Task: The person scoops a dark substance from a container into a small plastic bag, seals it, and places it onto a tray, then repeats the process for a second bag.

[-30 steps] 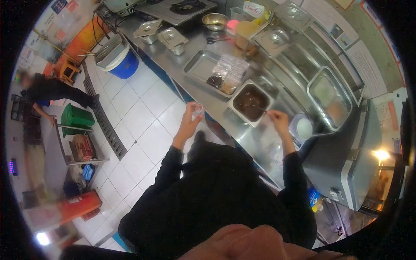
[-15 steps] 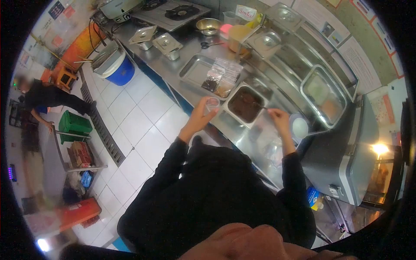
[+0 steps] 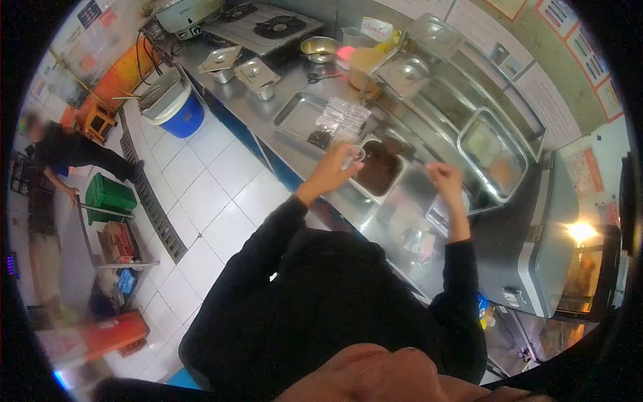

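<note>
In my left hand (image 3: 328, 171) is a small clear plastic cup (image 3: 353, 156), held near the left rim of a deep steel pan (image 3: 383, 197). Dark brown contents (image 3: 378, 171) fill the pan. My right hand (image 3: 447, 179) is raised to the right of the pan, blurred by motion, its fingers pinched on the thin handle of a spoon; the spoon's far end is smeared and hard to make out. Behind my right wrist a pale round container (image 3: 439, 213) is partly hidden. Beyond the pan, silvery and dark packets (image 3: 343, 119) lie on a shallow steel tray (image 3: 289, 115).
Lidded steel pans (image 3: 258, 74), scissors (image 3: 323, 77) and a gold bowl (image 3: 319, 48) stand farther along the counter, before a stove (image 3: 268, 27). A steel tray (image 3: 492, 154) is at the right. Another person (image 3: 77, 151) stands at far left, near a blue bucket (image 3: 182, 119).
My left hand has moved the cup right, to the pan's edge. My right hand has lifted away from the pan, rightward, with the spoon. The view has shifted slightly.
</note>
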{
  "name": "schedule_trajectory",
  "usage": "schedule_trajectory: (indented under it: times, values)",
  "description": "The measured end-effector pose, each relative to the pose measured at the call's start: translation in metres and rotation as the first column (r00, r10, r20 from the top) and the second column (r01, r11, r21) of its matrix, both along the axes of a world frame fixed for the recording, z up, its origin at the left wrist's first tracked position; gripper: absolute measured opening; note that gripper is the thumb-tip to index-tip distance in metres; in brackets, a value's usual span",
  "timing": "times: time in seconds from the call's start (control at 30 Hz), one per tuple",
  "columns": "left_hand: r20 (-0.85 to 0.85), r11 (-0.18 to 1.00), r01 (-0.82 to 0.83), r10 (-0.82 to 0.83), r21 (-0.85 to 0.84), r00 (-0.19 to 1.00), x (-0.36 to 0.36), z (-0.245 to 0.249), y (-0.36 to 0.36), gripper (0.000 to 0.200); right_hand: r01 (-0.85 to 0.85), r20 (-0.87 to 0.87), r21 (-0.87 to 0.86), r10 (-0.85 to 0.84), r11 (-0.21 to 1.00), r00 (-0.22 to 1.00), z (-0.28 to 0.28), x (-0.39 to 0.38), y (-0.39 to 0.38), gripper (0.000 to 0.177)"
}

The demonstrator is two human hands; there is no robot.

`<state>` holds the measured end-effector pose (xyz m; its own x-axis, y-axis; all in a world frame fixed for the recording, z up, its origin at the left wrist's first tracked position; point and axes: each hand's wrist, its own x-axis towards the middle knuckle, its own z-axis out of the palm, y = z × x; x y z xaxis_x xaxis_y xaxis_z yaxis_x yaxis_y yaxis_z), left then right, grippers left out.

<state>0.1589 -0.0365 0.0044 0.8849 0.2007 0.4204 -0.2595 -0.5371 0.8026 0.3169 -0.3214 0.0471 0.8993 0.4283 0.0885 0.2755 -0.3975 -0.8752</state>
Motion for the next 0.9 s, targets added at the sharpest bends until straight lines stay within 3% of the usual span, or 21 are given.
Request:
schedule_trajectory:
  times: [0.1, 0.43, 0.63, 0.8, 0.87, 0.9]
  values:
    - [0.015, 0.983, 0.001, -0.004, 0.181, 1.000, 0.023, -0.011, -0.002, 0.036, -0.010, -0.012, 0.003, 0.010, 1.000, 1.000, 0.038, -0.005, 0.004, 0.023]
    - [-0.017, 0.998, 0.047, -0.046, 0.045, 0.999, 0.054, -0.003, -0.025, 0.048, 0.071, 0.435, -0.118, -0.012, 0.990, 0.900, 0.087, -0.026, 0.022, 0.018]
    - [-0.119, 0.993, 0.016, -0.001, 0.119, 0.993, 0.056, 0.017, -0.028, 0.059, 0.155, 0.796, -0.205, 0.073, 0.966, 0.601, 0.093, -0.040, 0.030, 0.011]
    - [-0.103, 0.999, 0.049, -0.049, 0.000, 0.993, 0.059, 0.015, -0.027, 0.059, 0.210, 0.896, -0.245, 0.139, 0.946, 0.421, 0.091, -0.052, 0.023, 0.007]
    - [-0.144, 0.993, 0.092, -0.081, 0.071, 0.986, 0.064, 0.021, -0.022, 0.060, 0.232, 0.943, -0.213, 0.137, 0.949, 0.304, 0.093, -0.038, 0.028, 0.007]
    - [-0.069, 0.994, 0.105, -0.106, -0.018, 0.992, 0.063, 0.023, -0.025, 0.058, 0.243, 0.960, -0.195, 0.135, 0.950, 0.246, 0.100, -0.037, 0.032, 0.010]
